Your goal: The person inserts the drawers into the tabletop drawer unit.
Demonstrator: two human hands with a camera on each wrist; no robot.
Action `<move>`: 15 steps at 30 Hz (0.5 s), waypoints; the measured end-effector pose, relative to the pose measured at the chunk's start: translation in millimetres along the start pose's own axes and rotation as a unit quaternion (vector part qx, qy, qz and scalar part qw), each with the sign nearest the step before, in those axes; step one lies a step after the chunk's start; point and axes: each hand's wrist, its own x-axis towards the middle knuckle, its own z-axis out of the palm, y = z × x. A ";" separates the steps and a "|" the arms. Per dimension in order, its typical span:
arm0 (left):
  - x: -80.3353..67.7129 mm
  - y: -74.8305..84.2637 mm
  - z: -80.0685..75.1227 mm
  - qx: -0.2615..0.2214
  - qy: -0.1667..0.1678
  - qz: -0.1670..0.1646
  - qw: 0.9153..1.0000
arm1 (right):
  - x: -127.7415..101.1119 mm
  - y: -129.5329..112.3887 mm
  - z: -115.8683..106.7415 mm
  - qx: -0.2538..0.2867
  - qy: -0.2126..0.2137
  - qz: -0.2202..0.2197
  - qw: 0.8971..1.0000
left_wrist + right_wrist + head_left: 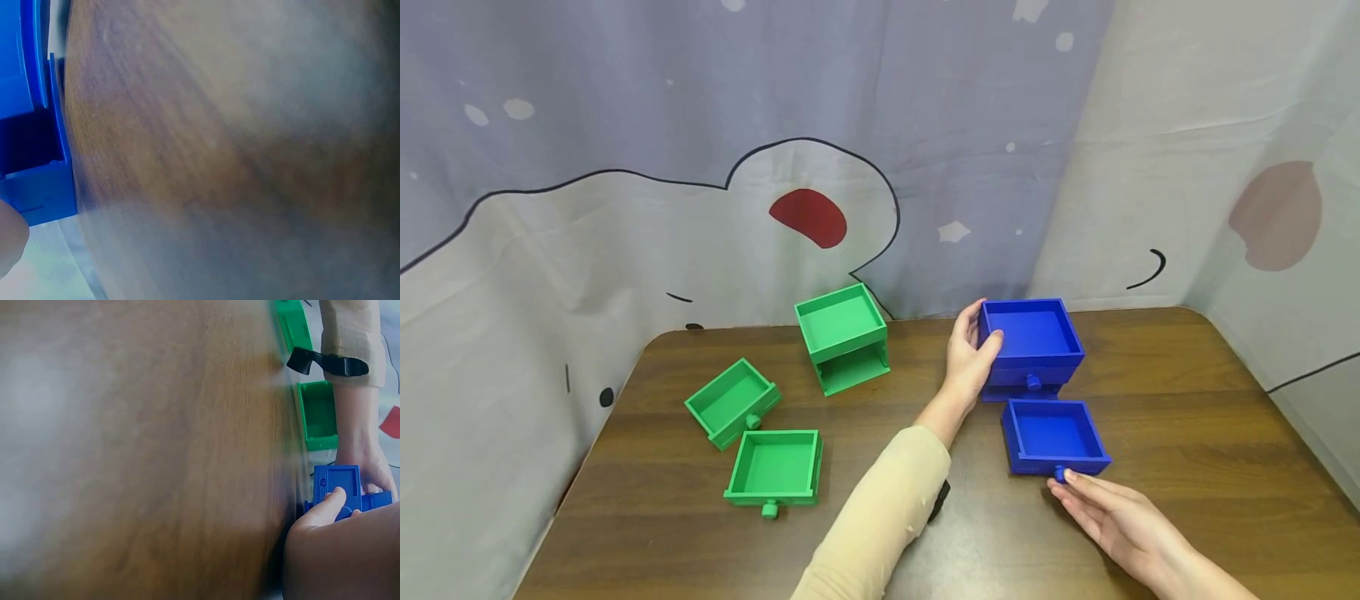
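Note:
A blue mini drawer cabinet (pixel 1030 329) with a tray-like top stands at the back right of the table. My left hand (pixel 967 358) grips its left side, thumb at the top rim and fingers toward the back. One knobbed drawer front (pixel 1000 375) sits in the cabinet's upper slot. In front of the cabinet is a separate blue drawer (pixel 1054 432), its open side up. My right hand (pixel 1120 525) pinches that drawer's small round knob (pixel 1060 474) between thumb and fingers. In the right wrist view, the thumb overlaps the drawer (pixel 344 475).
To the left stands a green cabinet (pixel 842 321) with an open slot. Two loose green drawers lie before it, one angled (pixel 730 404) and one nearer drawer (pixel 775 467). A patterned curtain (pixel 625 250) hangs behind the wooden table (pixel 1217 467).

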 end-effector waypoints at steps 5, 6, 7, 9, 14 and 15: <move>-0.7 0.7 0.0 -0.004 0.000 0.003 1.000 | 8.1 0.8 8.5 -0.021 0.037 -0.004 0.999; -0.7 0.8 0.0 -0.005 0.001 0.004 1.000 | 10.0 0.6 10.0 -0.024 0.044 -0.006 0.999; -0.7 0.8 0.0 -0.007 0.002 0.005 1.000 | 11.9 0.3 11.5 -0.028 0.049 -0.008 0.998; -0.4 0.6 0.1 -0.009 0.004 0.007 1.000 | 15.6 -0.2 13.7 -0.034 0.058 -0.011 0.998; -0.7 0.0 0.0 -0.008 0.001 0.002 1.000 | 22.2 -0.8 16.3 -0.031 0.068 -0.017 0.997; -0.8 -0.1 0.0 -0.007 -0.001 0.001 1.000 | 23.1 -0.9 17.1 -0.029 0.072 -0.017 0.997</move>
